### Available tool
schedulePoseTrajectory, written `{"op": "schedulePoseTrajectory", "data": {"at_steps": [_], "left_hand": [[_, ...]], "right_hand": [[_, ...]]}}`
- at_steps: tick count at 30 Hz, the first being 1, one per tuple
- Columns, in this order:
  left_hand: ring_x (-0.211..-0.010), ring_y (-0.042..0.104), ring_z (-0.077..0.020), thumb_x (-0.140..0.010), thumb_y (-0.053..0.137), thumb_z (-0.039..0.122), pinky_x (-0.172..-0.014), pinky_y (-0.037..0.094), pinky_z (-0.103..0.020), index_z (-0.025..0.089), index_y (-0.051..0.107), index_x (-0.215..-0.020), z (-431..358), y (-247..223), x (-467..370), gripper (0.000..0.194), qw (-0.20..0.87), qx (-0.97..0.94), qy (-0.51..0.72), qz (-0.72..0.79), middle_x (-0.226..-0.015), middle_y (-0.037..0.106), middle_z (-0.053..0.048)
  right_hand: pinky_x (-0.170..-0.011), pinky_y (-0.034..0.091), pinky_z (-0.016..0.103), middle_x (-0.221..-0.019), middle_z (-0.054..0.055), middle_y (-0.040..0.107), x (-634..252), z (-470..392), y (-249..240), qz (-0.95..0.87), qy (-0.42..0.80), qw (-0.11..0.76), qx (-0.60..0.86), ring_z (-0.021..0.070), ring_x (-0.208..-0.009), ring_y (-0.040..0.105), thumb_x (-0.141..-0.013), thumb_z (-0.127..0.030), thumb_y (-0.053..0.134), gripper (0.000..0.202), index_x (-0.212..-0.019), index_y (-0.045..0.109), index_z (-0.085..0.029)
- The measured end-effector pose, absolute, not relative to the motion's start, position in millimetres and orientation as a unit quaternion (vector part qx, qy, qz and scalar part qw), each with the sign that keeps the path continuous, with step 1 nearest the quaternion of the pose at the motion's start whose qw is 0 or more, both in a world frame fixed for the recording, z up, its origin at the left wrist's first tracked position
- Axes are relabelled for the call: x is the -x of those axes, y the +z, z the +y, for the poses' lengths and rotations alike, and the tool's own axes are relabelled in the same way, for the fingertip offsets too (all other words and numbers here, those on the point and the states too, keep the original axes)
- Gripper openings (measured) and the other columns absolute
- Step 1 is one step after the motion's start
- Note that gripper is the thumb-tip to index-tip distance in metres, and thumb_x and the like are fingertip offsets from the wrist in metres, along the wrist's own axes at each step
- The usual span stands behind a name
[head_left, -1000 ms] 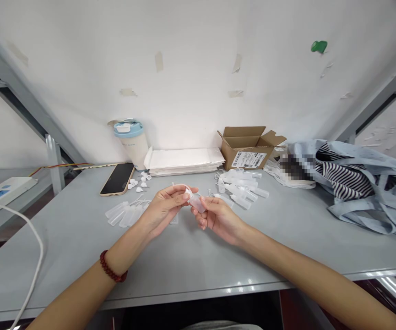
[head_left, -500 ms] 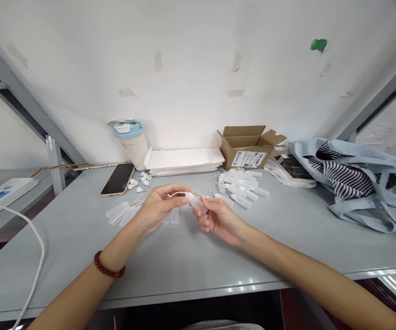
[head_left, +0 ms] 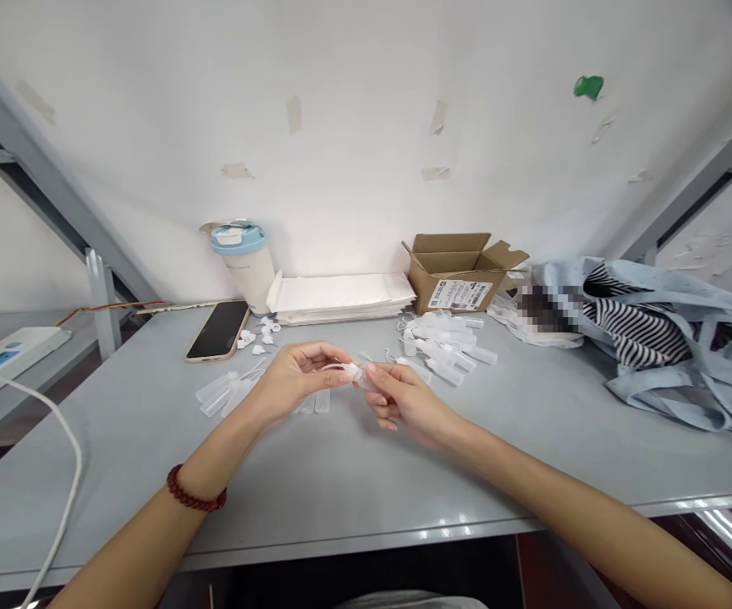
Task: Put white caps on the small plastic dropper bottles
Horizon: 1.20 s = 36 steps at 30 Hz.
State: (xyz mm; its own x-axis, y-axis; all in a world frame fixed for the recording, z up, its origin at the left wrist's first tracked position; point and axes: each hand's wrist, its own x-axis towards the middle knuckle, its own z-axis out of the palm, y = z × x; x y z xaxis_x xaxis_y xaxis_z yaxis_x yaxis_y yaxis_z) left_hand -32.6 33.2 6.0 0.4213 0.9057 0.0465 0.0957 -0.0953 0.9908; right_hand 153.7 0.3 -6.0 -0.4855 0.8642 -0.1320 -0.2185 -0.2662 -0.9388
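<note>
Between my hands, above the middle of the table, is a small translucent squeeze bottle (head_left: pixel 367 382) with a white nozzle cap (head_left: pixel 351 370). My left hand (head_left: pixel 295 376) pinches the cap between thumb and fingertips, and a thin curved white tube runs back under its fingers. The bottle's body is gripped by my right hand (head_left: pixel 409 397), whose thumb and fingers hide most of it. Similar bottles (head_left: pixel 445 348) lie piled behind my right hand. More bottles (head_left: pixel 218 394) lie beside and partly behind my left hand. Loose white caps (head_left: pixel 262 345) sit farther back.
A phone (head_left: pixel 217 330) and a blue-lidded cup (head_left: pixel 248 269) stand back left. White envelopes (head_left: pixel 343 294) are stacked along the wall beside an open cardboard box (head_left: pixel 460 275). A light blue bag (head_left: pixel 676 338) covers the right side. A power strip (head_left: pixel 10 359) and white cable are at left.
My right hand has shifted its grip forward, so its fingers cover more of the bottle. The bottle now shows less of its body. My left hand stays on the cap.
</note>
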Motion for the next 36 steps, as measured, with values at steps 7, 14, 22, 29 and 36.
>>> {"op": "schedulePoseTrajectory", "data": {"at_steps": [7,14,22,29,36], "left_hand": [[-0.083,0.062,-0.0171,-0.071,0.071,0.028,-0.079,0.049,-0.028,0.018,0.07,-0.087,26,14,27,0.018,0.526,-0.68,0.36,0.361,-0.086,0.07,-0.003],[-0.068,0.06,-0.0151,-0.075,0.066,0.036,-0.066,0.05,-0.027,0.017,0.071,-0.091,24,11,23,0.025,0.516,-0.677,0.329,0.41,-0.072,0.068,-0.002],[-0.078,0.057,-0.0155,-0.078,0.062,0.029,-0.063,0.046,-0.023,0.018,0.07,-0.092,24,10,25,0.02,0.468,-0.736,0.322,0.369,-0.093,0.067,-0.004],[-0.073,0.058,-0.0143,-0.079,0.062,0.033,-0.068,0.047,-0.025,0.018,0.07,-0.091,24,9,23,0.021,0.506,-0.708,0.317,0.377,-0.078,0.068,-0.002],[-0.077,0.063,-0.0171,-0.067,0.072,0.027,-0.072,0.048,-0.027,0.016,0.067,-0.086,25,6,20,0.023,0.535,-0.658,0.342,0.404,-0.079,0.069,-0.003]], "right_hand": [[-0.035,0.015,0.016,-0.047,-0.011,0.017,-159,5,-9,-0.391,0.79,0.329,0.339,0.0036,-0.04,0.01,-0.085,-0.048,0.05,0.036,-0.07,0.052,-0.016],[-0.034,0.017,0.016,-0.047,-0.011,0.018,-158,6,-10,-0.387,0.782,0.341,0.349,0.0037,-0.04,0.011,-0.085,-0.049,0.051,0.037,-0.069,0.052,-0.016],[-0.034,0.017,0.016,-0.045,-0.011,0.018,-158,6,-13,-0.377,0.773,0.341,0.379,0.0035,-0.039,0.011,-0.085,-0.049,0.05,0.037,-0.068,0.052,-0.016],[-0.035,0.018,0.016,-0.047,-0.011,0.017,-157,4,-11,-0.391,0.772,0.338,0.37,0.0035,-0.04,0.01,-0.086,-0.05,0.049,0.038,-0.067,0.052,-0.016],[-0.035,0.019,0.017,-0.047,-0.011,0.019,-157,5,-13,-0.397,0.752,0.357,0.386,0.0036,-0.04,0.012,-0.083,-0.05,0.052,0.039,-0.064,0.049,-0.017]]}}
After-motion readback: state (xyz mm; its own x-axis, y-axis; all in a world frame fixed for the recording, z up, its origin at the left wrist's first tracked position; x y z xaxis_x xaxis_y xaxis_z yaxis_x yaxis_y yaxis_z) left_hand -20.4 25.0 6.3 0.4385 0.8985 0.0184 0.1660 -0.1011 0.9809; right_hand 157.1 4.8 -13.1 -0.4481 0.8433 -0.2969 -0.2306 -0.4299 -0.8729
